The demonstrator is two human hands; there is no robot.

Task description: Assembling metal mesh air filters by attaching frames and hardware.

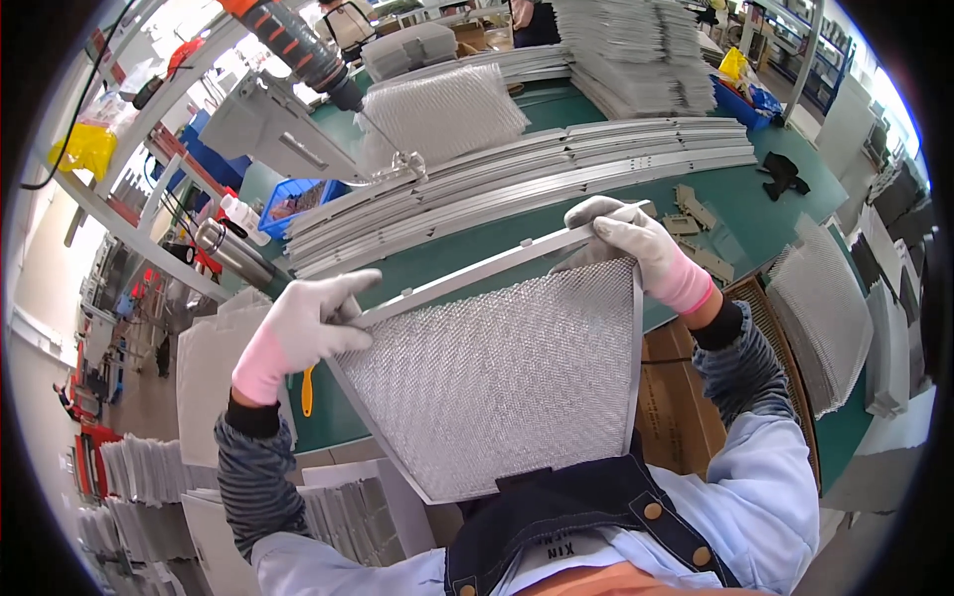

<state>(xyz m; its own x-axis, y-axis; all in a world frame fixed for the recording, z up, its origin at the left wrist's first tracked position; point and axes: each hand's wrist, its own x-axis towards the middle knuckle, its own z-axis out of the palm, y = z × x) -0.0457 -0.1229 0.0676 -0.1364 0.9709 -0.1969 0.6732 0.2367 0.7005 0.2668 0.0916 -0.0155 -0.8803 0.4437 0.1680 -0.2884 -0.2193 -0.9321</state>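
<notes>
A silvery metal mesh filter panel point(507, 368) with a thin aluminium frame tilts in front of my body, its lower edge close to my dark apron. Along its far edge runs a straight aluminium frame strip point(477, 273) with small tabs. My left hand point(313, 323), in a white glove with a pink cuff, grips the panel's far left corner, index finger stretched out over the strip. At the far right corner my right hand point(636, 243), gloved alike, is closed round the strip and frame. Some fingertips are hidden behind the panel.
Long aluminium strips point(537, 189) lie stacked across the green table point(556, 99). A power screwdriver point(298, 45) hangs over a metal fixture point(278, 129) at the far left. Nearby are a blue bin point(293, 204), a steel flask point(234, 253) and mesh sheets point(820, 308) at right.
</notes>
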